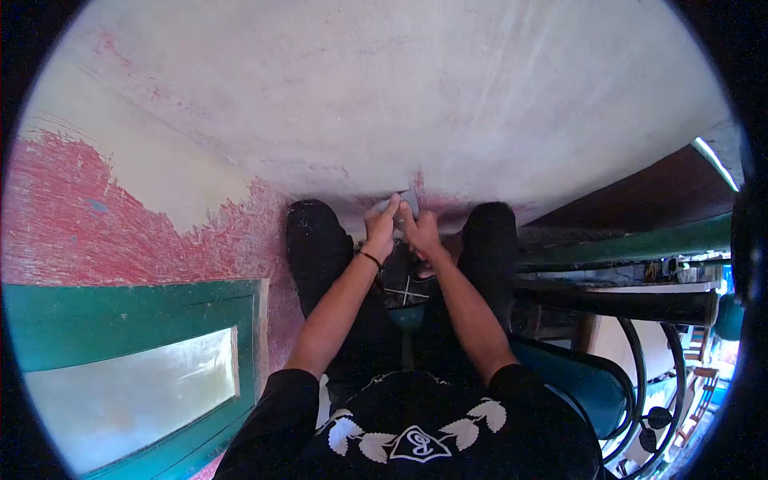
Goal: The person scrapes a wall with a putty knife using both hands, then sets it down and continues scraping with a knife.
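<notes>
Both hands are close together at the low part of a wall [384,96] that is pale with red patches. My left hand [382,228] is closed, its thumb pressed to a small grey flat piece [410,198] held against the wall. From the other side my right hand [422,232] grips toward the same piece, fingers curled. What exactly the piece is cannot be made out. Red paint shows on the wall just right of it. A dark band circles my left wrist. My knees are on both sides of the hands.
At the lower left is a green frame [120,320] with a glass pane [144,392]. A teal chair [568,384] with black curved metal stands at the right. Behind it are a green rail [632,246] and wooden furniture [632,344].
</notes>
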The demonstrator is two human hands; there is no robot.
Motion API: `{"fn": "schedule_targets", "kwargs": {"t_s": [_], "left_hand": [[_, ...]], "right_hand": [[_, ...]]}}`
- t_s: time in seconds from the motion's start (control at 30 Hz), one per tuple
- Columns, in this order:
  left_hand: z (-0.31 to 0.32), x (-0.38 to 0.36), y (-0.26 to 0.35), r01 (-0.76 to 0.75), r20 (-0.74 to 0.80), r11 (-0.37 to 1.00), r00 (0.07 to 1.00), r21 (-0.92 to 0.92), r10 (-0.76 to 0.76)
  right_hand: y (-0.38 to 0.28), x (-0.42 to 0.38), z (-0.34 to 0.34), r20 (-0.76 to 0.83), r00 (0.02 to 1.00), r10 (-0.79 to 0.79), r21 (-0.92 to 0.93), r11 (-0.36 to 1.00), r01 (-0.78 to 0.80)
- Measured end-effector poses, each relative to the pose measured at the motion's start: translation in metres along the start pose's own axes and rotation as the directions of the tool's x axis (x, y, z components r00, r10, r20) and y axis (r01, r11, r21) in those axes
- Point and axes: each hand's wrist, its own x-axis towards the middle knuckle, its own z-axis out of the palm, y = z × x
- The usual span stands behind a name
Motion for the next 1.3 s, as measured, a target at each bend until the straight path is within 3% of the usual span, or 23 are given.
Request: {"fn": "schedule_targets", "kwargs": {"t_s": [0.1, 0.2, 0.37, 0.43, 0.53, 0.57, 0.73, 0.77, 0.83, 0.9, 0.97, 1.07, 1.23, 1.3], "left_hand": [[0.001, -0.001, 0.005, -0.054, -0.026, 0.996, 0.998, 0.076, 0.056], [0.001, -0.006, 0.007, -0.009, -0.011, 0.996, 1.000, 0.087, 0.010], [-0.001, 0.000, 0.010, -0.011, 0.037, 1.000, 0.999, 0.015, 0.011], [0.006, -0.005, 0.020, -0.029, 0.065, 0.999, 0.997, -0.017, 0.030], [0.000, -0.003, 0.004, 0.036, -0.026, 0.999, 0.999, 0.032, -0.036], [-0.003, 0.001, -0.001, 0.023, -0.022, 0.999, 1.000, 0.023, -0.023], [-0.007, 0.004, -0.003, -0.023, 0.031, 0.999, 0.999, 0.024, 0.022], [-0.007, 0.002, -0.002, 0.009, 0.033, 1.000, 0.999, 0.028, -0.010], [-0.011, 0.008, -0.004, 0.058, 0.045, 0.998, 0.997, 0.034, -0.060], [-0.005, 0.006, 0.000, 0.018, 0.013, 1.000, 1.000, 0.023, -0.019], [0.001, -0.005, 0.010, 0.006, -0.015, 0.999, 1.000, 0.032, -0.006], [0.006, -0.008, 0.020, -0.006, -0.009, 0.999, 1.000, 0.041, 0.007], [-0.008, 0.008, 0.007, -0.052, 0.097, 0.999, 0.994, 0.016, 0.050], [-0.008, 0.009, 0.006, -0.041, 0.097, 0.999, 0.994, -0.007, 0.041]], "right_hand": [[0.021, 0.006, 0.012, -0.044, 0.999, 0.006, -0.021, 1.000, -0.007], [0.035, 0.011, 0.010, -0.025, 0.999, 0.048, -0.092, 0.995, -0.050], [0.027, 0.017, 0.010, -0.096, 0.962, -0.254, -0.188, 0.954, 0.233], [0.022, 0.021, 0.007, -0.091, 0.962, -0.258, -0.173, 0.955, 0.239], [0.045, 0.019, 0.010, -0.076, 0.985, -0.153, -0.189, 0.972, 0.136], [0.056, 0.023, 0.013, -0.089, 0.983, -0.158, -0.239, 0.962, 0.133], [0.040, 0.010, 0.018, -0.129, 0.978, -0.166, -0.122, 0.981, 0.151], [0.048, 0.016, 0.016, -0.124, 0.977, -0.176, -0.184, 0.971, 0.151], [0.035, 0.016, 0.010, -0.087, 0.992, -0.097, -0.214, 0.974, 0.076], [0.008, 0.007, 0.003, -0.013, 0.995, 0.097, -0.154, 0.983, -0.098], [-0.011, 0.000, 0.003, 0.011, 0.991, 0.130, -0.064, 0.990, -0.129], [-0.008, -0.001, 0.006, 0.004, 0.992, 0.128, -0.031, 0.991, -0.128], [0.027, 0.016, 0.018, -0.125, 0.984, -0.123, -0.137, 0.985, 0.106], [0.027, 0.016, 0.018, -0.106, 0.991, -0.083, -0.090, 0.993, 0.073]]}}
